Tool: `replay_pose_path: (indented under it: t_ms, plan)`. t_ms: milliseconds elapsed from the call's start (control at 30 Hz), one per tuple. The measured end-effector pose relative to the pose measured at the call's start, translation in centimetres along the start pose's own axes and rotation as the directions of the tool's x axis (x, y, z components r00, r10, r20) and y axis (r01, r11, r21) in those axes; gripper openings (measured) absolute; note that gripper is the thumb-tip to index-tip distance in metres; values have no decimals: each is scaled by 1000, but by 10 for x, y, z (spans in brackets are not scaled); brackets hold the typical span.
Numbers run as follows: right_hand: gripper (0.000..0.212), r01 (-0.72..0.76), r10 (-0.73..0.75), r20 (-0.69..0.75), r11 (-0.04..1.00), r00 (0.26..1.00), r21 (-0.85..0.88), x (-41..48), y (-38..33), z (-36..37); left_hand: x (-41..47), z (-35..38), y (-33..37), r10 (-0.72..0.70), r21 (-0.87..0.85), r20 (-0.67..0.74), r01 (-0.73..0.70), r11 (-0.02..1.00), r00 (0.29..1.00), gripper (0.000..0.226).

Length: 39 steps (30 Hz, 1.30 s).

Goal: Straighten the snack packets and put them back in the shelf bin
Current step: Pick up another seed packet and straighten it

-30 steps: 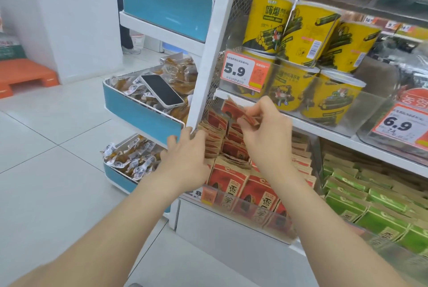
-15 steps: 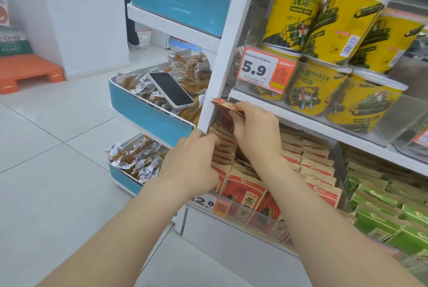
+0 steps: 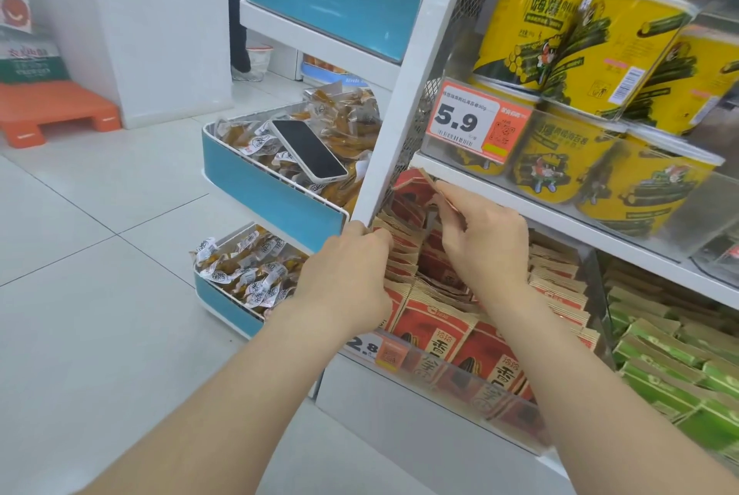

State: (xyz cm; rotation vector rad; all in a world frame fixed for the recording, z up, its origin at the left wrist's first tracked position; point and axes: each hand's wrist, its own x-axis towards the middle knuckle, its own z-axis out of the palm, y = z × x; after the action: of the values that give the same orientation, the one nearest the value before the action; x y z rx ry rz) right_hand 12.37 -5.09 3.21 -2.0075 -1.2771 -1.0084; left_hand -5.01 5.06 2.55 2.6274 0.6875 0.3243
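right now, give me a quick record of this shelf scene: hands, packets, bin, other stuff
left hand: on the left row of red packets, fingers curled, grip hidden
right hand: pinches one lifted packet above the rows
bin: clear front, red packets standing in rows
right of bin: green packets
shelf above: yellow tubs
basket: phone lying on snack bags

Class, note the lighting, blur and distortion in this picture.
Head view: even shop light, no hard shadows; the white shelf post leans, probably wide-angle distortion; the yellow round snack tubs and green packets smear toward the right edge; the orange 5.9 price tag reads clearly.
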Motion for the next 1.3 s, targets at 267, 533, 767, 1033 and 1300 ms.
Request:
replay_pose_path:
  t_ms: [267,533,767,1033,1300]
  plan:
    - [15,63,-24,214,982,976,-180,5,1,15,-1,0,4,-18,7,0,18,1000,1000,52]
    - [16,-48,47,169,999,984,-1,3,-3,14,1,1,7,-33,21,5,33,999,999,54]
    - [23,-138,181,465,982,867,-125,14,10,21,1,2,13,-58,59,25,56,997,998,58]
    - [29,-154,291,757,956,585,-248,40,7,45,4,5,14,-72,22,12,71,997,997,59]
    - [57,-290,396,859,906,324,-308,64,-6,44,6,-3,3,-119,45,-71,122,991,990,67]
